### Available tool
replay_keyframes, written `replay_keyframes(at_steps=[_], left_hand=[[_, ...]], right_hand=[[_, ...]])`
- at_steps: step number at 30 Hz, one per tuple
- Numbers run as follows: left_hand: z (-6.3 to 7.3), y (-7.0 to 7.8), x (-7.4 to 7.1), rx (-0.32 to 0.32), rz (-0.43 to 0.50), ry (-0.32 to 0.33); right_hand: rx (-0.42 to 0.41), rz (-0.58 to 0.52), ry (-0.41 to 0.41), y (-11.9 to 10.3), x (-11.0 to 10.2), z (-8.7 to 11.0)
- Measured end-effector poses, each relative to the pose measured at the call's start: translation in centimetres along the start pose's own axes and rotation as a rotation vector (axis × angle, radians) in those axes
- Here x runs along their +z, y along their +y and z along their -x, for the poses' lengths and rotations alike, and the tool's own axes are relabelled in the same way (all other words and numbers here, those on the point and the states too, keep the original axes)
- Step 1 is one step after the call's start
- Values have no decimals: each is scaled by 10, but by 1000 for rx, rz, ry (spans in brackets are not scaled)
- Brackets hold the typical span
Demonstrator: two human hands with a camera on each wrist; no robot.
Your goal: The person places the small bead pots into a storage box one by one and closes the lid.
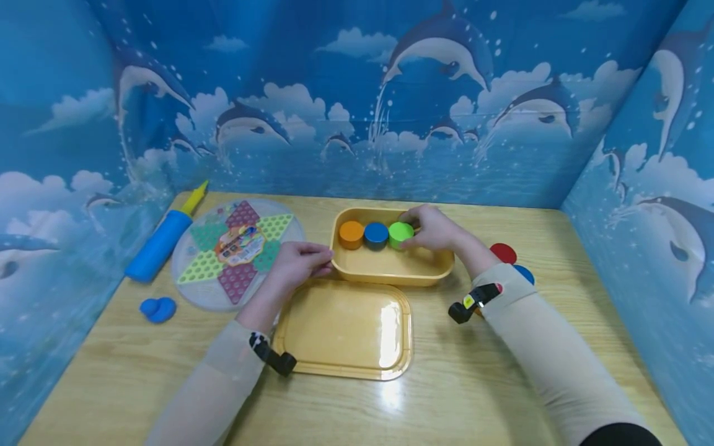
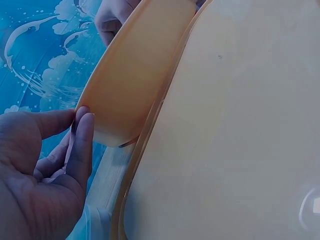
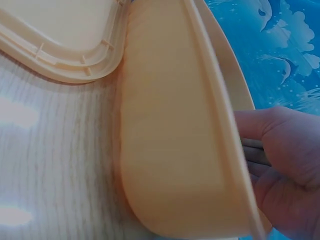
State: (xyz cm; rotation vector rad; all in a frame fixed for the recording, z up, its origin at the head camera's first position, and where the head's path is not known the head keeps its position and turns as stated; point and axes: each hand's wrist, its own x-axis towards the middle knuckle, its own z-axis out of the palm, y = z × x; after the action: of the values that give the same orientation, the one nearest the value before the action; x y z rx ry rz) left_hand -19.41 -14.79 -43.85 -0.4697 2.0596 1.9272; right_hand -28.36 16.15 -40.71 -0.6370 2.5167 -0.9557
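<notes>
Your left hand (image 1: 301,263) pinches the left end of the yellow box (image 1: 385,265); your right hand (image 1: 432,229) grasps the green disc (image 1: 399,234) inside, right of the blue disc (image 1: 376,234).

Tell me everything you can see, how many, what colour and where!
Box: 1, yellow-orange, back middle
Lid: 1, yellow-orange, before box
Orange tub: 1, orange, in box
Blue tub: 1, blue, in box
Green tub: 1, green, in box
Red disc: 1, red, right
Blue disc: 1, blue, right
Round board: 1, multicoloured, left
Tube: 1, blue with yellow tip, far left
Small object: 1, blue, left
Table: 1, pale wood, underneath
Dolphin backdrop: blue, back and sides
Wrist cameras: 2, black, on wrists
Sleeves: 2, pale, on arms
Left fingers: bare, pinching box's left rim
Right fingers: bare, gripping green tub
</notes>
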Motion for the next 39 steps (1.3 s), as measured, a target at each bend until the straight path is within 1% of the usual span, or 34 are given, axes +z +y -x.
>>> replay_keyframes(at_steps=[9, 15, 19, 24, 30, 35, 39], left_hand=[[1, 0, -1, 2, 8, 0], [4, 1, -1, 8, 19, -12], [4, 1, -2, 13, 29, -18], [5, 1, -1, 0, 22, -15], [5, 2, -1, -11, 26, -14], [4, 2, -1, -6, 32, -15], [4, 2, 0, -9, 34, -15]], right_hand=[[6, 1, 14, -1, 2, 3], [0, -27, 38, -6, -12, 19], [-24, -38, 61, -8, -25, 35], [-35, -20, 146, -7, -38, 63], [-21, -30, 222, -1, -49, 96], [2, -11, 277, 7, -57, 116], [16, -19, 319, 13, -61, 133]])
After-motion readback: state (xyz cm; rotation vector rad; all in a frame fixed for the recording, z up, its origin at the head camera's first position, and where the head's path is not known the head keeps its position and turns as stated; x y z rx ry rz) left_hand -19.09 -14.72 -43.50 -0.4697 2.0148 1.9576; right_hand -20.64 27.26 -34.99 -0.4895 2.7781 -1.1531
